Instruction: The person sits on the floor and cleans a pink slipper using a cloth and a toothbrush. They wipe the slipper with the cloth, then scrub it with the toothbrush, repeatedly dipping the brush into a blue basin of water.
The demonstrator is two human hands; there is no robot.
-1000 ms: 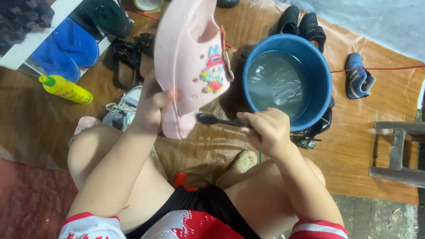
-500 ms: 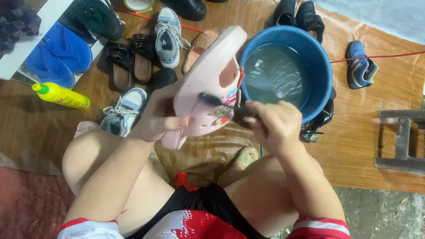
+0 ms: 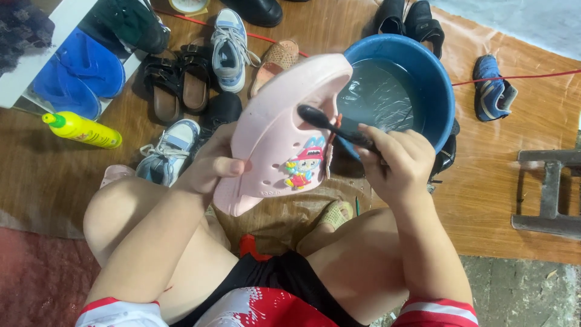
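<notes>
Two hands grip: left hand (image 3: 209, 166) the pink clog (image 3: 281, 130), right hand (image 3: 396, 160) a black brush (image 3: 330, 124).

Pink clog (image 3: 275, 130) held tilted, cartoon charm on side; black brush (image 3: 330, 126) head against it

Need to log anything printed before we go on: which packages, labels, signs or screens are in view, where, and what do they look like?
Bottle: lying on the floor at left, slim, yellow with a green cap.
Charm: cartoon figure badge, red, blue and yellow, on the pink clog held in the left hand.
Round tin: top edge, pale, cut off.
No signs or screens.
</notes>
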